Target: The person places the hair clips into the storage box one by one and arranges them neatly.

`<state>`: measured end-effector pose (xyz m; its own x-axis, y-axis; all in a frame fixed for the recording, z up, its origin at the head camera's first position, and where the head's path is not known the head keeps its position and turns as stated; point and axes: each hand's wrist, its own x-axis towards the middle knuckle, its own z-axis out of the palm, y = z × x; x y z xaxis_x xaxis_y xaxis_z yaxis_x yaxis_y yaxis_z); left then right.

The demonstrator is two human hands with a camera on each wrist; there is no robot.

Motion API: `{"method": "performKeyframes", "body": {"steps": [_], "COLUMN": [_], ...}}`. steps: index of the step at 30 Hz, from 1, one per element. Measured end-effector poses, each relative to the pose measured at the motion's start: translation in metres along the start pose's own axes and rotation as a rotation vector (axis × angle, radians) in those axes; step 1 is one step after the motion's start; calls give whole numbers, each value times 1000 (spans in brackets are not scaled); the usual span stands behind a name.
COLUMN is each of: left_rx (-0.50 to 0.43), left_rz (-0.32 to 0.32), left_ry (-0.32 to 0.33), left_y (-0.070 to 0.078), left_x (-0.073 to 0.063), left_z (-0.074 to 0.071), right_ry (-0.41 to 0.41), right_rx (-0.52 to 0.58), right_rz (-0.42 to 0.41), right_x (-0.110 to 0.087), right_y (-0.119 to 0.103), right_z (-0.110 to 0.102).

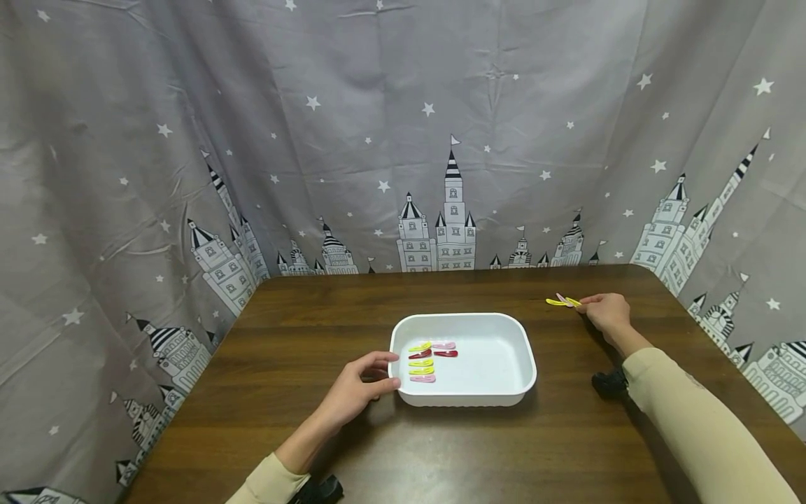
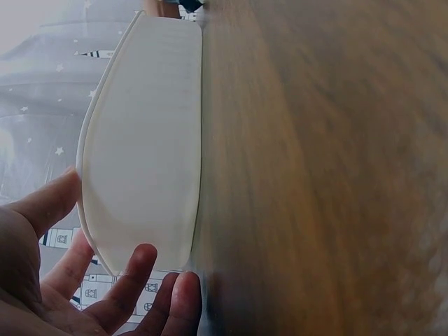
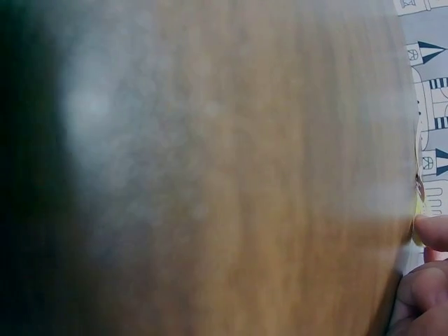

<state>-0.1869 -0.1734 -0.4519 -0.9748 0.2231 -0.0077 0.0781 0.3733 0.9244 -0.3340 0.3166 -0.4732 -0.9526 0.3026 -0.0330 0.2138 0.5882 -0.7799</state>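
A white tray (image 1: 478,400) stands on the wooden table, and my left hand (image 1: 359,386) holds its left end. In the left wrist view the thumb (image 2: 52,199) lies at the tray's rim, with other fingers against the outer wall. Inside the tray's left part lie several snap hair clips: yellow (image 1: 421,371), red (image 1: 446,353) and pink (image 1: 422,379). Far to the right, my right hand (image 1: 606,312) pinches a yellow hair clip (image 1: 573,302) by its end. Beside it on the table are another yellow clip (image 1: 555,302) and a pink clip (image 1: 560,297).
The dark wooden table (image 1: 283,329) ends at a grey curtain (image 1: 352,140) printed with castles and stars. Dark straps (image 1: 609,383) sit around both wrists, below light sleeves (image 1: 699,420).
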Motion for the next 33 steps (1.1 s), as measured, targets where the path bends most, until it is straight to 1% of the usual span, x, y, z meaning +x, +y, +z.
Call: {"method": "performKeyframes", "body": {"steps": [3, 8, 11, 14, 18, 22, 27, 33], "left_rx": [8, 7, 3, 3, 6, 5, 6, 12], "left_rz": [-11, -11, -12, -9, -4, -19, -23, -22], "left_ry": [4, 3, 3, 1, -6, -3, 8, 12], "left_y": [-1, -1, -1, -2, -3, -3, -4, -5], "left_x": [1, 1, 0, 0, 0, -1, 1, 4], "left_z": [1, 1, 0, 0, 0, 1, 1, 0], "right_ry": [4, 22, -3, -50, -110, -145, -170, -185], "right_rx": [-6, -53, -37, 13, 97, 145, 160, 138], "right_rz": [-2, -40, -49, -32, 15, 46, 39, 27], "right_x": [-1, -4, -4, -2, 2, 2, 0, 2], "right_y": [3, 5, 8, 12, 18, 22, 20, 18], "right_z": [-2, -5, -7, -9, -11, -16, -20, -21]}}
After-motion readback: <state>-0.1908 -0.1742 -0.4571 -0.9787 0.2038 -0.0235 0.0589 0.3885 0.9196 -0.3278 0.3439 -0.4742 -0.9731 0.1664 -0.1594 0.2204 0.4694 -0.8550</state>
